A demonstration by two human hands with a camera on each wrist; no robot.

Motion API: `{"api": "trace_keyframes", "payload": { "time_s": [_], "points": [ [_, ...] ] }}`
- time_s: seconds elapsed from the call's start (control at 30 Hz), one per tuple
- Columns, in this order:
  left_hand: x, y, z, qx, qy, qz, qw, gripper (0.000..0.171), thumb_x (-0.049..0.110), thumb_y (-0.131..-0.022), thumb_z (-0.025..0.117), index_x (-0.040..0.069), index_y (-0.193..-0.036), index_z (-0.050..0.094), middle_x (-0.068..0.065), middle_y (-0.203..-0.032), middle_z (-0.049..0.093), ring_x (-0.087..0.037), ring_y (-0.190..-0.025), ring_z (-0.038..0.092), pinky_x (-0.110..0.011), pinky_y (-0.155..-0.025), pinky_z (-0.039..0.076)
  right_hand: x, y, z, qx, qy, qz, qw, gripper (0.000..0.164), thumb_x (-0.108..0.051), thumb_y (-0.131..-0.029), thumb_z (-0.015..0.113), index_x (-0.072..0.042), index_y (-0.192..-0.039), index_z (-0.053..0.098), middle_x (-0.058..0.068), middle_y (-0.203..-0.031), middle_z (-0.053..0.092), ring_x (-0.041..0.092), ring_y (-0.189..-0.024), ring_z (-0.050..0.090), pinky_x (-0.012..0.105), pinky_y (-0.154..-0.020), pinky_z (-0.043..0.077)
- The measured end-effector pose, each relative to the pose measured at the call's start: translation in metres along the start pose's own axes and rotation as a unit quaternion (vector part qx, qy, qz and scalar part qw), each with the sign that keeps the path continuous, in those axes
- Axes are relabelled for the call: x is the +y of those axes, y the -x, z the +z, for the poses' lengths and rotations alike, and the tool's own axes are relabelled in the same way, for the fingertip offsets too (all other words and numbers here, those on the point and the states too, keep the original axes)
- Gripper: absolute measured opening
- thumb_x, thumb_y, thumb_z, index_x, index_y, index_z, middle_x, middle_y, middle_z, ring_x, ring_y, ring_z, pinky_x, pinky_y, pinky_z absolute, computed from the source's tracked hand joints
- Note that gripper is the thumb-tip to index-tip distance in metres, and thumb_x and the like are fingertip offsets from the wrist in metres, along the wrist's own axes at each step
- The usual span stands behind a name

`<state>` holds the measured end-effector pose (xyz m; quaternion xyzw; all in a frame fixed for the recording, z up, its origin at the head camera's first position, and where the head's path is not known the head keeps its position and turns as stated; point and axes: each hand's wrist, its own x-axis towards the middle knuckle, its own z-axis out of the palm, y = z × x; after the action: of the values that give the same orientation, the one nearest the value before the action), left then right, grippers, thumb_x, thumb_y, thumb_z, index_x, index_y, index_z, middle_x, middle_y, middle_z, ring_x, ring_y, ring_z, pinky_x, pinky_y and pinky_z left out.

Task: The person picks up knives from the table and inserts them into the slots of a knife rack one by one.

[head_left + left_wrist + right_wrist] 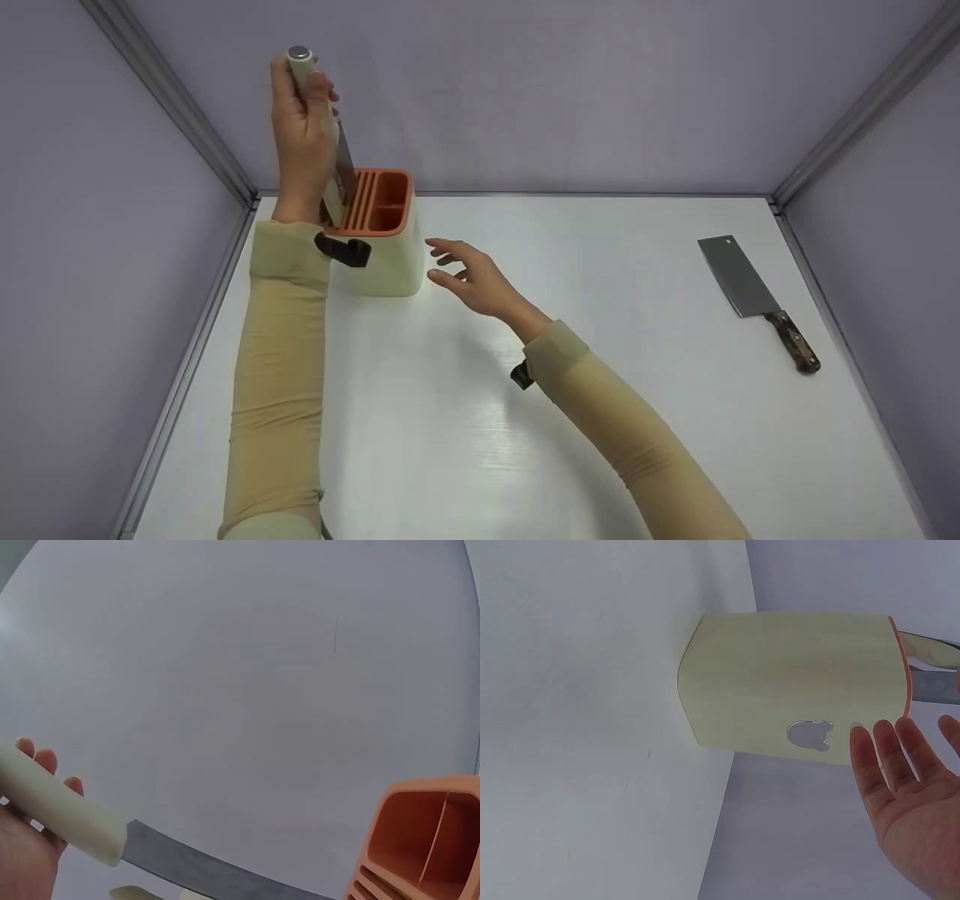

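My left hand (306,146) grips the pale handle (64,802) of a kitchen knife, holding it upright above the left side of a knife holder (390,266). Its grey blade (935,686) reaches down to the slotted part of the holder; how deep the tip sits is hidden. The holder is cream with an orange top that has slots and two open compartments. Another pale handle (332,202) stands among the slots beside the blade. Just right of the holder is my right hand (480,281), fingers spread and loosely bent, with nothing in it.
A cleaver (739,276) with a dark patterned handle lies flat at the right of the white table (465,450). Grey-violet walls (600,90) with metal edging close in the back and both sides. The holder stands near the back left corner.
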<state>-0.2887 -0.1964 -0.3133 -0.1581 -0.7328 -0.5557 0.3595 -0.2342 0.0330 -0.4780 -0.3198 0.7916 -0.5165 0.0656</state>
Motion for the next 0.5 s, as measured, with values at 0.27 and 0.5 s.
{"api": "trace_keyframes", "payload": {
  "time_s": [0.27,0.5],
  "points": [
    [-0.018,0.002,-0.008,-0.012,-0.113,-0.012,0.9935,0.021,0.016,-0.101,0.056,0.001,-0.116,0.057,0.003,-0.098,0.051,-0.009,-0.088,0.048,-0.022,-0.077,0.039,0.005,0.001,0.003,-0.007,0.012,0.007,1.000,0.052,-0.030,-0.100,0.060,-0.013,-0.147,0.045,0.005,-0.133,0.054,0.019,-0.117,0.056,0.032,-0.087,0.050],
    [-0.027,0.007,-0.012,-0.014,-0.181,-0.058,0.9818,0.038,0.028,-0.099,0.060,-0.004,-0.119,0.058,-0.013,-0.106,0.057,-0.015,-0.091,0.053,-0.022,-0.079,0.043,0.012,0.002,0.005,-0.012,0.012,0.027,0.999,0.053,-0.028,-0.100,0.061,-0.011,-0.147,0.044,0.005,-0.133,0.054,0.023,-0.118,0.056,0.033,-0.088,0.050]
  ]
}}
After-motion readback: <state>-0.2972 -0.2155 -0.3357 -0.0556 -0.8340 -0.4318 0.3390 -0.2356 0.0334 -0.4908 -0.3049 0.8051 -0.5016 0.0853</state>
